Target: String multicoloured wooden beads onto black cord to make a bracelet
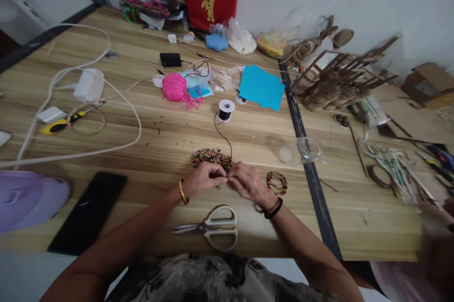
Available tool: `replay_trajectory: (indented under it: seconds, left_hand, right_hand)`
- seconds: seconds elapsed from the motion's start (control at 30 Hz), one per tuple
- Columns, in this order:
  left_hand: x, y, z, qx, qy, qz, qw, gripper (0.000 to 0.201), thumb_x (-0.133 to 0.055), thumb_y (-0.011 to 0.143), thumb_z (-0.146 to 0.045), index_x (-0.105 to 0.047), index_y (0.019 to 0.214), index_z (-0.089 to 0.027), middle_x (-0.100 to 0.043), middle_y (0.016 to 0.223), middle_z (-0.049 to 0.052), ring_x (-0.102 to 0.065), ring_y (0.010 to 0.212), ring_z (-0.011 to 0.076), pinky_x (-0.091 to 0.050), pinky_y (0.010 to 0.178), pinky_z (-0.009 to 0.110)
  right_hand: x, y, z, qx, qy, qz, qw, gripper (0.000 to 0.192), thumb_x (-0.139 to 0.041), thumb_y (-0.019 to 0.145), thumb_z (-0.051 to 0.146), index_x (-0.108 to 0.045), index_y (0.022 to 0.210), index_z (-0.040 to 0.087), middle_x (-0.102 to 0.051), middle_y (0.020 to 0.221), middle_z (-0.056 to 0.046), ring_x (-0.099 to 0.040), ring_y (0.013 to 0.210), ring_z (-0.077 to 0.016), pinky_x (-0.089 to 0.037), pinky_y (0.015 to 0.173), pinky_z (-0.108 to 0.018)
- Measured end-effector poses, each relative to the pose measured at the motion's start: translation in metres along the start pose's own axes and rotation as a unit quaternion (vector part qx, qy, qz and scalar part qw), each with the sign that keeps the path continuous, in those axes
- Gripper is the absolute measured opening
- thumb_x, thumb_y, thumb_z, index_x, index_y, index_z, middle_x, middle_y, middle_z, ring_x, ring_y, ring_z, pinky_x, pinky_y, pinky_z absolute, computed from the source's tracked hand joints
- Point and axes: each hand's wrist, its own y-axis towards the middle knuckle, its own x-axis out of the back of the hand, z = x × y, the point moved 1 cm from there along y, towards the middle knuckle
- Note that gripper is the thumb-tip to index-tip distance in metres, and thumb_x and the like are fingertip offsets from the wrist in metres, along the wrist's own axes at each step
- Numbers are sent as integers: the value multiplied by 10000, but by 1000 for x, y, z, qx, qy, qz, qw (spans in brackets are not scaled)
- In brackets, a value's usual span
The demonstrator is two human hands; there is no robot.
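At the bench's near edge: both hands meet just below a pile of wooden beads [212, 157].
Left hand [204, 178]: fingertips pinched shut on something small, probably a bead or cord end; too small to tell.
Right hand [248, 181]: pinched likewise, touching the left.
Cord: black thread [224, 136] runs from the spool [226, 109] to the fingers.
Nearby: finished bead bracelet [277, 183], scissors [213, 228].
Advice: keep the cord taut and work close to the pile.

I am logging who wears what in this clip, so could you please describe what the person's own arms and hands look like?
Both forearms are bare, with no sleeves in view. The left hand has a gold bangle at its wrist. The right hand has a thin black band around its wrist. No gloves and no rings that can be made out on the fingers.
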Motion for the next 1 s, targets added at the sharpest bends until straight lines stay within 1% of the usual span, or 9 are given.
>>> replay_trajectory:
  seconds: [0.13, 0.33, 0.43, 0.5, 0.6, 0.7, 0.8, 1.0]
  left_hand:
    - [-1, -1, -1, -8, 14, 3, 1000, 141, -627, 768, -231, -641, 720, -100, -584, 573, -15, -507, 518, 74, -399, 525, 181]
    - [0, -1, -1, -14, 12, 17, 1000, 163, -619, 795, -245, -662, 773, -89, -654, 650, 23, -572, 590, 93, -436, 577, 191]
    - [0, 0, 1, -6, 7, 15, 1000, 162, -622, 800, -243, -668, 802, -88, -652, 641, 21, -568, 572, 92, -439, 563, 191]
    - [0, 0, 3, -11, 35, -2, 999, 145, -631, 793, -229, -676, 801, -92, -656, 650, 24, -565, 578, 96, -436, 560, 192]
    - [-2, 0, 4, -31, 110, -37, 993, 114, -644, 779, -207, -696, 791, -106, -682, 689, 35, -581, 616, 111, -438, 589, 203]
    - [-3, -1, 4, -48, 165, -50, 984, 104, -645, 780, -202, -713, 796, -125, -704, 710, 35, -598, 627, 121, -438, 611, 211]
    - [-3, -2, 1, -56, 188, -54, 979, 107, -641, 784, -201, -723, 792, -133, -715, 709, 34, -604, 622, 124, -430, 606, 213]
    - [-1, -3, -4, -49, 192, -61, 978, 101, -649, 777, -190, -735, 789, -139, -730, 721, 35, -614, 624, 125, -429, 609, 210]
  right_hand:
    - [5, 1, 3, 3, -27, 13, 1000, 101, -446, 966, 178, -545, 949, 181, -606, 847, -75, -563, 802, -173, -491, 682, -292]
    - [9, 0, 5, -2, -39, 24, 999, 71, -479, 953, 166, -549, 954, 176, -619, 826, -69, -556, 766, -171, -470, 649, -289]
    - [12, 1, 5, -17, -26, 33, 999, 76, -481, 960, 178, -557, 966, 183, -623, 851, -71, -568, 785, -172, -472, 654, -288]
    - [15, 3, 5, -30, -8, 42, 999, 87, -474, 968, 193, -560, 969, 185, -618, 865, -72, -574, 792, -169, -476, 663, -284]
    - [20, 6, 6, -43, 16, 52, 998, 97, -463, 974, 198, -558, 959, 183, -602, 856, -68, -571, 790, -164, -475, 675, -276]
    - [26, 8, 7, -52, 24, 64, 996, 105, -451, 977, 186, -554, 952, 181, -589, 851, -63, -563, 781, -158, -466, 682, -269]
    - [30, 9, 10, -62, 27, 77, 995, 114, -443, 980, 181, -550, 940, 182, -584, 852, -63, -561, 777, -157, -458, 687, -267]
    - [36, 13, 15, -77, 29, 93, 992, 136, -421, 984, 184, -547, 931, 181, -586, 851, -72, -562, 780, -168, -454, 693, -274]
